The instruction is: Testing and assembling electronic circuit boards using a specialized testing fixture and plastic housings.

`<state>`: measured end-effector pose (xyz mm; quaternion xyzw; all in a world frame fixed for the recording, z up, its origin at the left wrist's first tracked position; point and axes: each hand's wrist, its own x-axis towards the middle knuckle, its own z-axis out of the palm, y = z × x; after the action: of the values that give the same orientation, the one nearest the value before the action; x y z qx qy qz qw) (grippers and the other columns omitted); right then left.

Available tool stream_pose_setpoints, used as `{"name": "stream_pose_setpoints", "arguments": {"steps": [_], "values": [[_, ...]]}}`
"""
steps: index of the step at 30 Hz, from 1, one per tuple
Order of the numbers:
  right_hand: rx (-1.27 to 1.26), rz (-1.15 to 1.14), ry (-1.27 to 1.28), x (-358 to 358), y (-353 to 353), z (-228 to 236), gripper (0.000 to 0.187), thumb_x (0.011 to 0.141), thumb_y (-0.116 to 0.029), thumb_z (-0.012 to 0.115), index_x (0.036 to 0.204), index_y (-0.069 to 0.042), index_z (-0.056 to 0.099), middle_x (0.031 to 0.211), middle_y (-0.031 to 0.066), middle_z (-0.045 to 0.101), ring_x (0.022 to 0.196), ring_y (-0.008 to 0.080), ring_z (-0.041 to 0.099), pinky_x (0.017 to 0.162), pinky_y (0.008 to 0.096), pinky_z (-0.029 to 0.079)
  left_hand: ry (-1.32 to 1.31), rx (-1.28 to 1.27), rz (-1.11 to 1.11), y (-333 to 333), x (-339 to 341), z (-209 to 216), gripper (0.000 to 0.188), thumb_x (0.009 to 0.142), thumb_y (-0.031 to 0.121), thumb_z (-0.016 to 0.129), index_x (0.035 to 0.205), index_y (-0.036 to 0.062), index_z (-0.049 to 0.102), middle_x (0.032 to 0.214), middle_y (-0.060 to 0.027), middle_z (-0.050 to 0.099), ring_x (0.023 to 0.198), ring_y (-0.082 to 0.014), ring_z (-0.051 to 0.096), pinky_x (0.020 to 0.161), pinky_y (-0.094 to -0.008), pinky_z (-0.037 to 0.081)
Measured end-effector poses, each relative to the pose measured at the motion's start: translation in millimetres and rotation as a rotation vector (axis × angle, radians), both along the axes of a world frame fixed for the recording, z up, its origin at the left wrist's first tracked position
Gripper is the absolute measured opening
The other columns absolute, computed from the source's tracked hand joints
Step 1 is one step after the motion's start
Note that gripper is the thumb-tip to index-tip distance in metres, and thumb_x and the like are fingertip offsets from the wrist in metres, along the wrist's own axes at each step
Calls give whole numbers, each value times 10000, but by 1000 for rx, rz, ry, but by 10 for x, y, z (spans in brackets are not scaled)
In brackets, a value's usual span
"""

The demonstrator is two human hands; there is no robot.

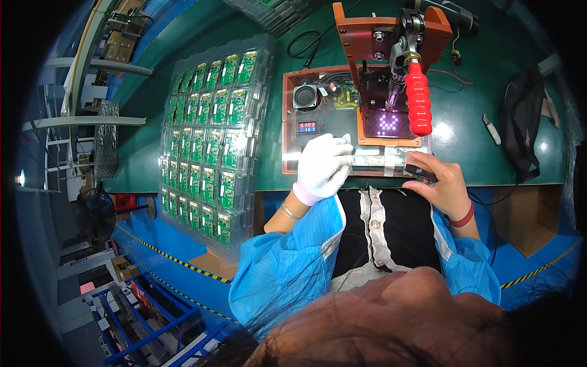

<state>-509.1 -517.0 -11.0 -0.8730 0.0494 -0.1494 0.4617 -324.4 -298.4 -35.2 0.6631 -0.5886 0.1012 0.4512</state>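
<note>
My left hand [325,164], in a white glove, rests at the front of a test fixture [295,158] with an orange-brown frame. Its fingers are curled closed, and what they hold, if anything, is hidden. At the fixture's front right, my bare right hand [445,183] has thumb and fingers closed round a small black rounded object [422,173]. Between the hands lies a clear strip [373,160] along the fixture's front edge. Above stands a toggle clamp with a red ribbed handle [419,101], over a dark plate [382,110] showing lit pinkish-white dots.
On the left, a stacked clear plastic tray [262,116] holds rows of green circuit boards [213,140]. A round speaker [306,96] and a small digital meter [307,127] sit in the fixture. Rightward on the green table [471,125] lie a utility knife [491,129] and a black cloth bag [521,128].
</note>
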Motion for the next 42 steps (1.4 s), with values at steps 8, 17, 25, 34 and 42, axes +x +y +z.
{"name": "stream_pose_setpoints", "arguments": {"steps": [8, 17, 25, 34, 42], "values": [[2, -4, 6, -1, -6, 0, 605, 659, -117, 899, 1212, -20, 673, 1021, 123, 772, 709, 182, 700, 617, 257, 518, 29, 45, 10, 30, -21, 9, 116, 691, 10, 666, 804, 31, 660, 965, -100, 708, 852, -303, 643, 819, -415, 496], [116, -7, -134, -1, 21, -148, 612, 666, -62, 883, 1233, -16, 658, 974, 143, 762, 666, 181, 669, 636, 252, 529, 8, 108, 34, 26, -28, -71, 85, 736, 37, 707, 803, 50, 658, 1062, -87, 727, 1057, -322, 665, 989, -470, 474], [990, -210, -346, -43, -71, -380, 501, 972, -162, 641, 1417, -8, 470, 986, 171, 700, 691, 160, 635, 654, 242, 521, 31, 144, 42, 20, -32, -66, 83, 761, 61, 719, 782, 50, 640, 1103, -85, 728, 1142, -327, 639, 1048, -495, 442], [1104, -259, -295, -13, -164, -369, 541, 1099, -398, 325, 1458, 1, 388, 983, 152, 671, 709, 152, 627, 627, 246, 505, 44, 130, 43, 32, -33, -98, 81, 764, 64, 717, 780, 52, 638, 1110, -88, 727, 1145, -327, 637, 1060, -499, 434], [1272, -290, -276, 8, -201, -301, 525, 1091, -471, 320, 1326, -30, 484, 838, 96, 621, 644, 125, 578, 589, 251, 461, 72, 142, 34, 35, -30, -70, 55, 770, 65, 704, 793, 49, 657, 1106, -88, 728, 1138, -325, 640, 1063, -503, 435]]}}
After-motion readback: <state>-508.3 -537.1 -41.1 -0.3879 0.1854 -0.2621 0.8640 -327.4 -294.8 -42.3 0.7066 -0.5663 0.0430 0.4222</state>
